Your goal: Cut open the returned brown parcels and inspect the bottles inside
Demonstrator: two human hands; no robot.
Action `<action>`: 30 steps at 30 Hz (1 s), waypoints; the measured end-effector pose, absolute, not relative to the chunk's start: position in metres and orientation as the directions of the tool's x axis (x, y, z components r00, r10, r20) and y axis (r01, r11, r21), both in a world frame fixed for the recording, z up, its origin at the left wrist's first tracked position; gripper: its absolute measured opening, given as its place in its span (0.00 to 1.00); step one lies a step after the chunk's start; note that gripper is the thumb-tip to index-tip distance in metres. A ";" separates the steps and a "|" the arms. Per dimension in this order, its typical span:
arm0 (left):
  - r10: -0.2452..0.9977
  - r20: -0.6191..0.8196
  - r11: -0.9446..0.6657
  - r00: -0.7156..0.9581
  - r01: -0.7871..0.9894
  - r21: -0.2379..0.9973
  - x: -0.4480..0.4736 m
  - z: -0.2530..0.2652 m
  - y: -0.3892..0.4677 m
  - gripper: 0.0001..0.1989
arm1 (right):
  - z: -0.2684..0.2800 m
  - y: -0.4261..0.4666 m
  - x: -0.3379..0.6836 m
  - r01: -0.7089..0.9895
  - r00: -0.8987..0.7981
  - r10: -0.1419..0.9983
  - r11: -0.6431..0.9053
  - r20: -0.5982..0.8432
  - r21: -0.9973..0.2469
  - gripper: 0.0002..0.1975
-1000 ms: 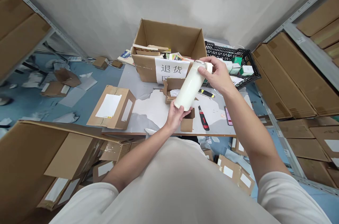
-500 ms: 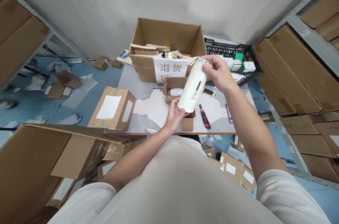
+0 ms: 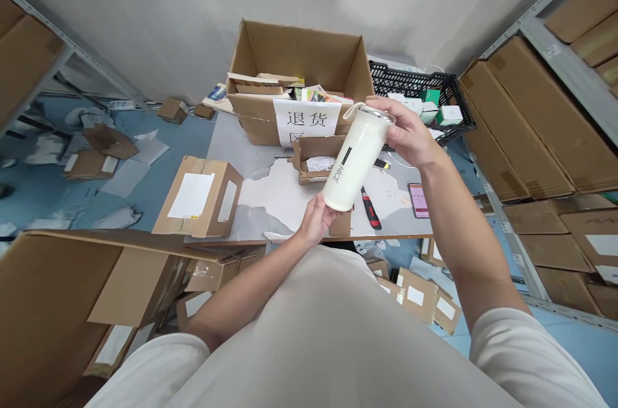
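A cream-white bottle (image 3: 356,157) with dark lettering, a silvery lid and a strap loop is tilted above the table, its lid end up and to the right. My left hand (image 3: 316,220) is closed on its base from below. Around the lid end, my right hand (image 3: 404,131) grips with thumb and fingers. Behind the bottle stands a small opened carton (image 3: 302,163) with white paper inside, partly hidden by the bottle. To the right of the base lies a red and black utility knife (image 3: 371,208) on the table.
A large cardboard box (image 3: 251,118) with a paper sign holds books at the back. Beside it is a black crate (image 3: 410,81) with small boxes. A taped parcel (image 3: 193,195) stands left, a phone (image 3: 420,201) right. Shelves of cartons (image 3: 535,118) flank the right.
The bottle has turned slightly in my hands, so its lettering now sits further left and its lid top shows more. The view has shifted a little, showing the whole phone.
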State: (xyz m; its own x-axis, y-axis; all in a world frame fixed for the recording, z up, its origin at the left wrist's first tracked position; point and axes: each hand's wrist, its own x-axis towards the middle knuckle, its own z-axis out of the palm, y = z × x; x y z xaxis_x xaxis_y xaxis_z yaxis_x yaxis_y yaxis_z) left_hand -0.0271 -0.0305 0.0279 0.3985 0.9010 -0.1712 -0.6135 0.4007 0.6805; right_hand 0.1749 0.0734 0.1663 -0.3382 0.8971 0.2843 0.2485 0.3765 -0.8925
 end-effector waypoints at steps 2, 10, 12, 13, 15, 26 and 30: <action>0.893 -0.198 0.423 0.404 -0.607 0.673 -0.025 0.028 -0.031 0.39 | 0.159 0.074 0.174 0.220 -0.282 0.914 0.357 0.292 -0.908 0.32; 0.915 -0.215 0.382 0.340 -0.570 0.727 -0.015 0.020 -0.027 0.38 | 0.126 0.086 0.187 0.244 -0.174 0.932 0.355 0.319 -0.903 0.27; 0.918 -0.223 0.376 0.329 -0.536 0.755 -0.012 0.017 -0.026 0.36 | 0.123 0.086 0.192 0.232 -0.188 0.937 0.335 0.295 -0.913 0.28; 0.917 -0.228 0.376 0.327 -0.521 0.766 -0.010 0.016 -0.025 0.35 | 0.123 0.086 0.195 0.225 -0.200 0.939 0.321 0.279 -0.920 0.28; 0.919 -0.222 0.365 0.326 -0.488 0.793 -0.009 0.013 -0.024 0.36 | 0.124 0.085 0.199 0.220 -0.218 0.942 0.303 0.256 -0.927 0.28; 0.920 0.015 -0.186 0.391 0.403 0.896 -0.040 -0.032 -0.012 0.57 | 0.066 0.035 0.206 0.346 0.052 0.919 0.351 0.391 -0.870 0.24; 0.884 0.063 -0.254 0.464 0.363 0.897 -0.029 -0.055 -0.002 0.52 | 0.034 0.013 0.209 0.410 0.119 0.935 0.261 0.335 -0.874 0.22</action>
State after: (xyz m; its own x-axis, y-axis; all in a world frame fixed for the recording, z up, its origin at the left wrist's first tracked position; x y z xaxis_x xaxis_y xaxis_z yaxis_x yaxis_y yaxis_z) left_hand -0.0292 -0.0015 -0.0552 0.4635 0.8839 0.0629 0.3629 -0.2541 0.8965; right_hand 0.2093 0.0130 0.0336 0.1190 0.9347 0.3348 0.4098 0.2609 -0.8741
